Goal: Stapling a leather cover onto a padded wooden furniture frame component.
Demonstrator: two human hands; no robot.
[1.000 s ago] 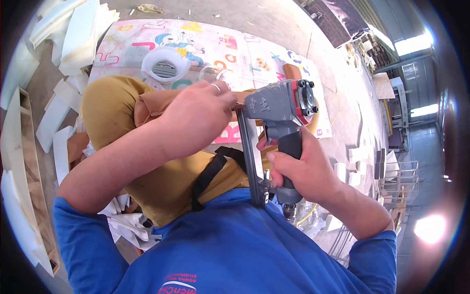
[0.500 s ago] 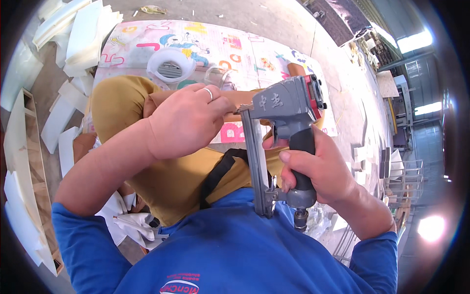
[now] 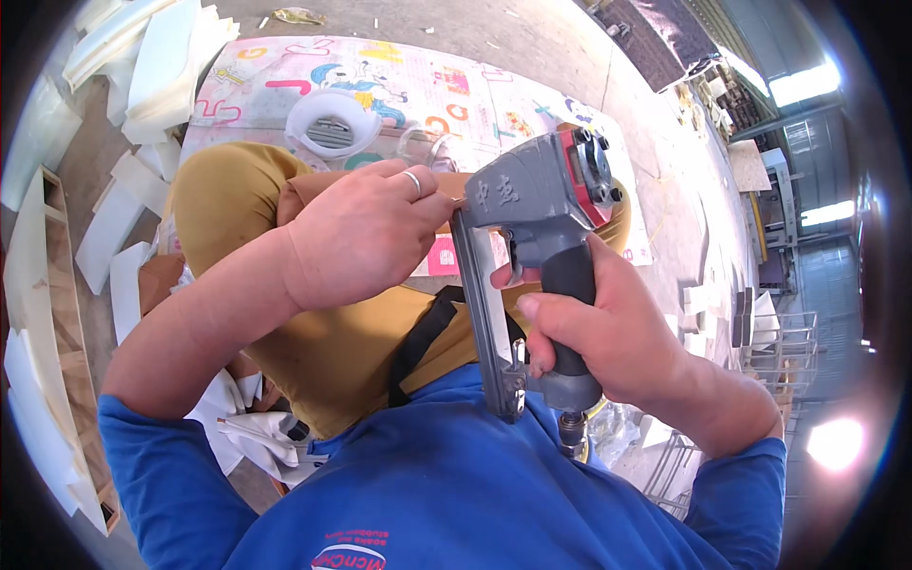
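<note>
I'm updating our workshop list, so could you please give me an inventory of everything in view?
Staple gun: 1, grey, black and red, in the right hand
Brown material: count unclear, brown, behind the left hand
Bowl: 1, white, on the mat
Metal strips: several, silver, inside the bowl
Mat: 1, printed, multicoloured, on the floor ahead
Offcuts: many, white, mostly left
Wooden frame: 1, pale, far left
Wrapper: 1, yellowish, floor, top
Rack: 1, metallic, right
Strap: 1, black, over the trousers
Trousers: 1 pair, mustard
Shirt: 1, blue
Hands: 2, bare, left ringed, right gripping
</note>
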